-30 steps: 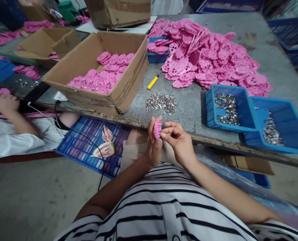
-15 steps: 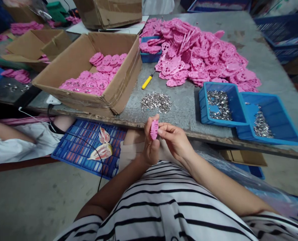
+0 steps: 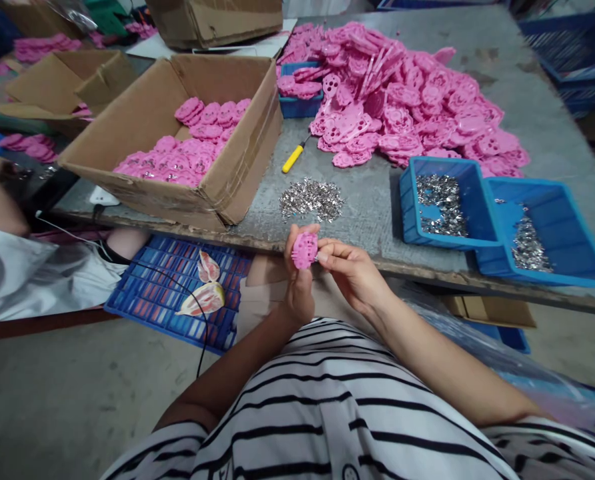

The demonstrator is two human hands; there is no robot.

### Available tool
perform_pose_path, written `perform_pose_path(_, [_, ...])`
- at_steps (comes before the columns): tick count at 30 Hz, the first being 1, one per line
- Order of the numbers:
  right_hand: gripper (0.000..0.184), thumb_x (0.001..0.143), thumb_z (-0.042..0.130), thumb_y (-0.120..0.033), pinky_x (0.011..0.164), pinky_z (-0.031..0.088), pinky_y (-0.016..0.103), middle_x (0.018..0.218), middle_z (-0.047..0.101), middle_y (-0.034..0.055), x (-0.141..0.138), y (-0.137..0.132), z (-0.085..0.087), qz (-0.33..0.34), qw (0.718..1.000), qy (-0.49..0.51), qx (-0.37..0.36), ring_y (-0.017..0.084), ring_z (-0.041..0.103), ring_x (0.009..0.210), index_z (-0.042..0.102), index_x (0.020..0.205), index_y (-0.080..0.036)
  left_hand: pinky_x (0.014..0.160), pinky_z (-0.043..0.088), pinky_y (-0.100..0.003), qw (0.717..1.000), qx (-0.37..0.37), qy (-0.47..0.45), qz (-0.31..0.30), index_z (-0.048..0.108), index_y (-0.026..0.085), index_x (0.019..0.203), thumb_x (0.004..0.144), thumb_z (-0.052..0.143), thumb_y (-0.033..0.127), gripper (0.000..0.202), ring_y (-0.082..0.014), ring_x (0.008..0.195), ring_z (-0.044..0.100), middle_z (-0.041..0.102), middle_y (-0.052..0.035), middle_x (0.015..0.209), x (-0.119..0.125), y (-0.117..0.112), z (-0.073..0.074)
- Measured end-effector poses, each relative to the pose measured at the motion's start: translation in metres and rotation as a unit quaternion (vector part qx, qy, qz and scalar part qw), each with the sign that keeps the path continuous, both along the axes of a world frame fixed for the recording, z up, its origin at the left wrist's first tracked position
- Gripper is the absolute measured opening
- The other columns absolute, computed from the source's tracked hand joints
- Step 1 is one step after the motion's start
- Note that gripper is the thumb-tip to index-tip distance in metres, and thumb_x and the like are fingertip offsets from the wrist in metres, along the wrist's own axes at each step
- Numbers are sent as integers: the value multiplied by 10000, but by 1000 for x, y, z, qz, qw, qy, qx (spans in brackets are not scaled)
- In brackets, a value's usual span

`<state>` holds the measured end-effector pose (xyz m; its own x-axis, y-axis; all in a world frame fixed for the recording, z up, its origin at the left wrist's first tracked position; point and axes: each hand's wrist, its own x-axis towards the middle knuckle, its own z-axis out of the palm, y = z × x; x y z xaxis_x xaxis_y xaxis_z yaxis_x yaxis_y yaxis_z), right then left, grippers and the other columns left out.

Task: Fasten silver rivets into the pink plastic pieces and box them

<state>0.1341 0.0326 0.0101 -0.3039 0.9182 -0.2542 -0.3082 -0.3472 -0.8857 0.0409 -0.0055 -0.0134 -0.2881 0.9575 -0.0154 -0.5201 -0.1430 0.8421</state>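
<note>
Left grip (image 3: 300, 290) grasps pink piece (image 3: 305, 250) beside table edge (image 3: 427, 272); right grip (image 3: 352, 272) pinches metal bit (image 3: 317, 258).

Left fingers (image 3: 289, 243) partly hidden, co-worker (image 3: 22, 270) cut off

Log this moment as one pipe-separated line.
left hand: holds pink piece | right hand: pinches small shiny bit at piece's edge | table: loose metal pile ahead of hands, yellow-handled tool beyond

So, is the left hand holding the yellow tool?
No, the left hand holds a pink piece, and the yellow tool lies on the table.
</note>
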Motion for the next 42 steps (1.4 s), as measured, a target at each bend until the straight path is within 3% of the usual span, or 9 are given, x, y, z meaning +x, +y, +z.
perform_pose_path(2, [212, 553, 813, -352, 952, 381, 370, 892, 583, 35, 3, 3, -1, -30, 999, -34, 23, 213, 514, 981, 655, 566, -210, 1114, 338, -358, 999, 10, -48, 17, 393, 370, 1387, 862, 565, 471, 562, -211, 1300, 487, 525, -22, 1374, 2, 1, 8])
perform_pose_path(5, [201, 610, 785, -356, 1006, 358, 401, 919, 567, 48, 8, 8, 1, -54, 988, -103, 103, 245, 477, 1120, 640, 586, -218, 1051, 407, -386, 991, -25, -128, -7, 370, 327, 1408, 915, 460, 411, 509, -217, 1178, 589, 606, -58, 1276, 1, 4, 22])
perform_pose_path(11, [151, 723, 716, -316, 984, 378, 405, 1054, 533, 70, 13, 12, 4, -19, 957, -202, 209, 249, 469, 1168, 644, 644, -210, 976, 459, -412, 982, -88, -165, -31, 390, 269, 1405, 929, 336, 372, 490, -220, 1109, 613, 650, -90, 1189, -5, 5, 34])
perform_pose_path(17, [144, 724, 716, -313, 965, 388, 405, 1071, 536, 70, 12, 10, 1, -17, 956, -217, 198, 250, 479, 1153, 654, 656, -203, 971, 459, -418, 980, -88, -174, -36, 390, 258, 1411, 934, 301, 350, 494, -214, 1057, 632, 673, -92, 1116, -5, 5, 34])
perform_pose_path(23, [136, 692, 735, -296, 1011, 364, 429, 1042, 559, 66, 9, 8, -1, -44, 965, -193, 171, 251, 487, 1150, 655, 628, -206, 1000, 442, -412, 981, -81, -173, -32, 379, 265, 1421, 945, 315, 354, 489, -217, 1100, 616, 672, -84, 1119, -5, 4, 34])
perform_pose_path(30, [137, 690, 744, -304, 1044, 353, 450, 1024, 556, 61, 3, 4, -5, -79, 969, -162, 167, 253, 472, 1181, 657, 641, -209, 1025, 433, -413, 978, -46, -200, -24, 357, 238, 1434, 956, 277, 272, 486, -205, 1022, 654, 691, -70, 1030, -3, 5, 33])
perform_pose_path(42, [152, 702, 736, -324, 1017, 372, 455, 1031, 562, 68, -4, -2, -10, -134, 957, -177, 185, 247, 482, 1140, 652, 640, -213, 1077, 379, -470, 976, -31, -212, -40, 365, 281, 1402, 905, 402, 353, 504, -265, 1191, 579, 641, -72, 1177, 1, 5, 29])
